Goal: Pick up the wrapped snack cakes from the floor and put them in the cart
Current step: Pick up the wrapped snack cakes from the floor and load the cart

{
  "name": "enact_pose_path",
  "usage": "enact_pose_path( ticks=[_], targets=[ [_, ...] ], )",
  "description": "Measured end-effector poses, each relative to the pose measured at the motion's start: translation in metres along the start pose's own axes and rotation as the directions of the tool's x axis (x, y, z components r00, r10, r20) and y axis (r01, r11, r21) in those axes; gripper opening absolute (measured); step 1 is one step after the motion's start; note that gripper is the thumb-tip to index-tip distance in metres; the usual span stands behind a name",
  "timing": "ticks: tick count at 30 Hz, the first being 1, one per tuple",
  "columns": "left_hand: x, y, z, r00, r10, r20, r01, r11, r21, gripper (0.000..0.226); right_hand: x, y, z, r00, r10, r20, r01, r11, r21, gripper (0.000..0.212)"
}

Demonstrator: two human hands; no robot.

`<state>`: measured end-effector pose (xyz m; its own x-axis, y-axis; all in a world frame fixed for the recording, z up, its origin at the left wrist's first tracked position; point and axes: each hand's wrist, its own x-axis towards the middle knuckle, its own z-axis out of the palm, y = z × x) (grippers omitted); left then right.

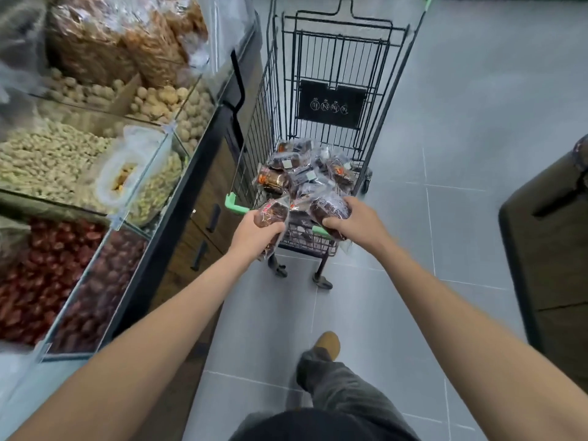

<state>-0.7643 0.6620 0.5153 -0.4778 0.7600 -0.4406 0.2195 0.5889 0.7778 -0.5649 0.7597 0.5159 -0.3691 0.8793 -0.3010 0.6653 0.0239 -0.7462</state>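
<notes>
A black wire shopping cart [280, 90] with green handle ends stands on the grey tiled aisle ahead of me. Several clear-wrapped brown snack cakes [286, 173] lie piled in its basket. My left hand [254, 232] grips one wrapped snack cake [270, 214] just over the near left edge of the cart. My right hand [353, 219] grips another wrapped snack cake [329, 210] above the near rim. Both arms reach forward, hands close together over the handle end.
A glass-fronted bulk food counter [105, 192] with nuts, dried fruit and bagged snacks runs along the left. A dark wooden stand [550, 249] sits at the right. My leg and brown shoe [327, 345] step on the tiled floor [477, 106] behind the cart.
</notes>
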Motion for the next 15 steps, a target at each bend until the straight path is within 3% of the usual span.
enact_pose_path(
  ticks=[4,8,11,15],
  targets=[
    [0.045,0.019,0.014,0.999,-0.032,-0.033,0.030,0.999,-0.040,0.044,0.051,-0.001,-0.012,1.000,0.005,-0.003,-0.005,0.999,-0.053,0.069],
    [0.079,0.028,0.023,0.997,-0.065,-0.040,0.063,0.996,-0.062,0.038,0.088,-0.006,-0.015,1.000,0.029,0.012,-0.028,0.998,-0.051,0.045],
    [0.106,0.033,0.028,0.995,-0.099,-0.024,0.097,0.992,-0.082,0.047,0.114,-0.008,-0.012,0.998,0.061,0.024,-0.060,0.997,-0.051,0.050],
    [0.145,0.041,0.034,0.994,-0.108,0.002,0.108,0.990,-0.086,0.041,0.150,-0.007,-0.004,0.993,0.117,0.015,-0.116,0.993,-0.020,0.050]
  ],
)
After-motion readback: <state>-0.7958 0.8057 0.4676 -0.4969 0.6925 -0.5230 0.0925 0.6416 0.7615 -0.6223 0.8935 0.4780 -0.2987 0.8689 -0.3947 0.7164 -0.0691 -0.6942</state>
